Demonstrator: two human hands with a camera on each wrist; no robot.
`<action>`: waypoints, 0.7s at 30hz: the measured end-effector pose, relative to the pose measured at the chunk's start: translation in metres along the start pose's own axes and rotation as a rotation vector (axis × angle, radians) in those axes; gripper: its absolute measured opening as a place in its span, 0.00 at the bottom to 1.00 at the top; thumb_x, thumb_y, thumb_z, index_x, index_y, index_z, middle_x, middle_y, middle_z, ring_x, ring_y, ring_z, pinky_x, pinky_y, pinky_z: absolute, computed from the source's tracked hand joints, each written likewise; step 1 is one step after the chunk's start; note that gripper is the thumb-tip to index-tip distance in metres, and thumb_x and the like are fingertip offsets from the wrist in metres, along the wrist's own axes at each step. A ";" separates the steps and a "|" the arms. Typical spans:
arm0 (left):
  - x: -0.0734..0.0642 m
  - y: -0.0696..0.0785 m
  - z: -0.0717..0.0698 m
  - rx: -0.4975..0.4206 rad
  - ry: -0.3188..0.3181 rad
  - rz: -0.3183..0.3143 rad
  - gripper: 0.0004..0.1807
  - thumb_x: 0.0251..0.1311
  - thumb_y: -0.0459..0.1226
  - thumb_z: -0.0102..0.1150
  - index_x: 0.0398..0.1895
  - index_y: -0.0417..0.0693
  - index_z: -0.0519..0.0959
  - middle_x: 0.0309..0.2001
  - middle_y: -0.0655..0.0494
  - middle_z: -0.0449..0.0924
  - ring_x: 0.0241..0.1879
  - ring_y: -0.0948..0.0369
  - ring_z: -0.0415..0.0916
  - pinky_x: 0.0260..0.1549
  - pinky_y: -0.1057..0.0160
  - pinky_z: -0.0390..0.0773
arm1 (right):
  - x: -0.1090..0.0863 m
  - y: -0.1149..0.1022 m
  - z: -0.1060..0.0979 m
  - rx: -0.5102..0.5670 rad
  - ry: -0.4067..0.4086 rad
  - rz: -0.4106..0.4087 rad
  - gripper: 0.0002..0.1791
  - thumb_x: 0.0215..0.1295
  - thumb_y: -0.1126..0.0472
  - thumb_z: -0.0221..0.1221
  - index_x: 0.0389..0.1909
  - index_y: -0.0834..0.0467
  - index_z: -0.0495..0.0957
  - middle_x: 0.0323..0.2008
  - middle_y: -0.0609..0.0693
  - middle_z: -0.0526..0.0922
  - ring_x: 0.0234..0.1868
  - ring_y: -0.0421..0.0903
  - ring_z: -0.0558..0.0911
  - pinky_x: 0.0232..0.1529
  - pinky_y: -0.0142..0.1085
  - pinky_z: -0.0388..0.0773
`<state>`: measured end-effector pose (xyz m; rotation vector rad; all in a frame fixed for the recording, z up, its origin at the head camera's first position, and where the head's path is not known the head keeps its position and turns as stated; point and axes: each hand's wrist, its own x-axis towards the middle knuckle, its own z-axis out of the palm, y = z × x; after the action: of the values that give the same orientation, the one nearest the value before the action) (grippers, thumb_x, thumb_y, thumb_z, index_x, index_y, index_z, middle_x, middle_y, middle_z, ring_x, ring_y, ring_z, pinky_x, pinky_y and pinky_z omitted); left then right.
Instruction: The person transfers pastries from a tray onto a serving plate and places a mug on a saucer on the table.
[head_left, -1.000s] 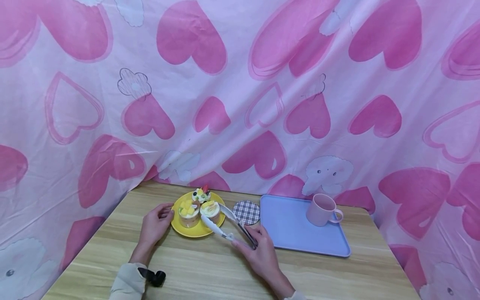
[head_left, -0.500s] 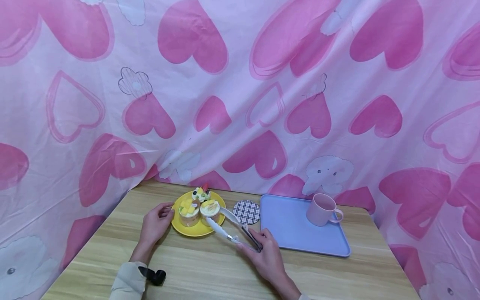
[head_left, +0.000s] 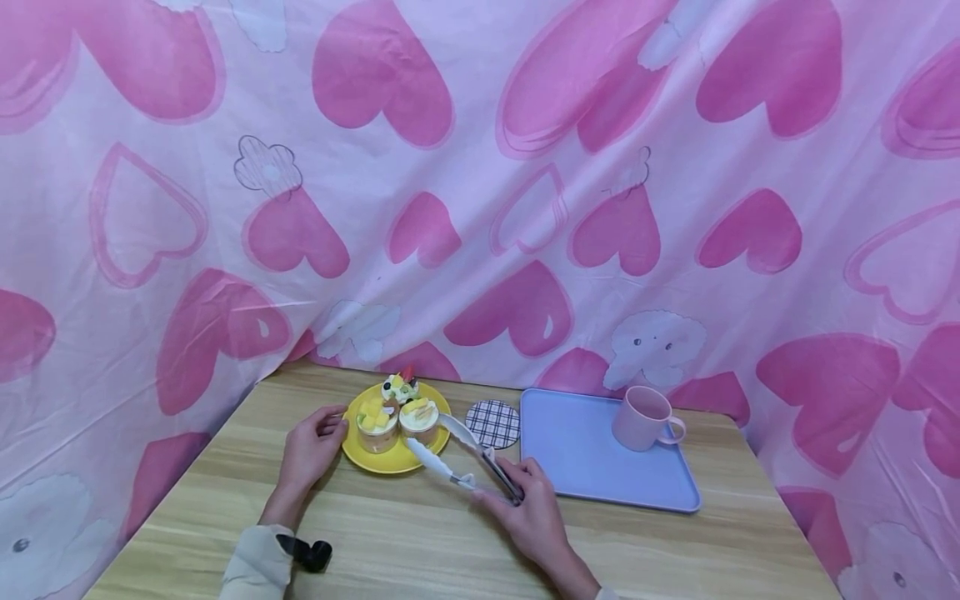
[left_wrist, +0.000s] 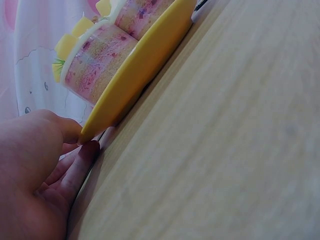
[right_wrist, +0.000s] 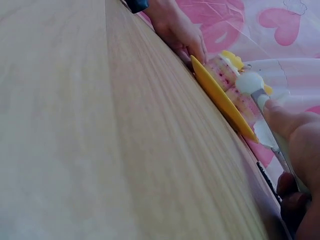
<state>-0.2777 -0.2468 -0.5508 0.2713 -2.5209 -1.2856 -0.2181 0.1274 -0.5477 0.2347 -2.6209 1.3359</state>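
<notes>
My left hand [head_left: 313, 450] pinches the near-left rim of a yellow plate [left_wrist: 131, 87], thumb on top and a fingertip beneath. On the plate stand three dessert cups: one topped with mango cubes [head_left: 377, 425], one with cream and yellow fruit [head_left: 419, 419], and one at the back with a strawberry [head_left: 401, 387]. My right hand [head_left: 528, 510] grips a pair of metal tongs with white tips [head_left: 431, 458]. Those tips are spread apart, one on either side of the cream-topped cup's near right edge. The wrist views show pink and tan layers through the clear cups.
Right of the plate lies a round checked coaster [head_left: 492, 424]. Beyond it is a blue tray [head_left: 592, 467] with a pink mug [head_left: 643, 419] at its far right. A pink heart-print curtain [head_left: 480, 208] hangs behind the wooden table [head_left: 405, 533].
My right hand has drawn slightly right and towards me with the tongs, whose tips narrowed a little and then spread again. The left hand stays at the plate rim.
</notes>
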 end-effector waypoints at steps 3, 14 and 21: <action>0.000 0.000 -0.001 -0.002 -0.008 -0.009 0.18 0.70 0.41 0.57 0.61 0.49 0.79 0.51 0.46 0.84 0.51 0.52 0.83 0.48 0.55 0.86 | -0.001 0.000 0.000 0.013 -0.018 0.000 0.44 0.42 0.28 0.71 0.62 0.43 0.79 0.40 0.40 0.73 0.38 0.40 0.71 0.32 0.26 0.71; -0.001 -0.004 -0.004 -0.014 -0.008 -0.025 0.19 0.69 0.42 0.58 0.61 0.50 0.79 0.53 0.46 0.84 0.52 0.53 0.82 0.47 0.58 0.86 | 0.000 -0.003 -0.002 0.027 0.063 -0.025 0.42 0.40 0.26 0.71 0.58 0.42 0.82 0.40 0.39 0.76 0.38 0.39 0.73 0.33 0.27 0.71; 0.000 -0.003 -0.002 -0.018 -0.018 -0.019 0.19 0.69 0.42 0.58 0.62 0.50 0.78 0.53 0.46 0.84 0.52 0.53 0.82 0.47 0.58 0.86 | -0.003 0.000 -0.007 -0.006 0.080 0.016 0.43 0.39 0.24 0.70 0.58 0.39 0.81 0.45 0.35 0.77 0.43 0.36 0.75 0.41 0.27 0.74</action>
<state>-0.2768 -0.2498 -0.5518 0.2821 -2.5257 -1.3234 -0.2150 0.1329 -0.5444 0.1566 -2.5653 1.3139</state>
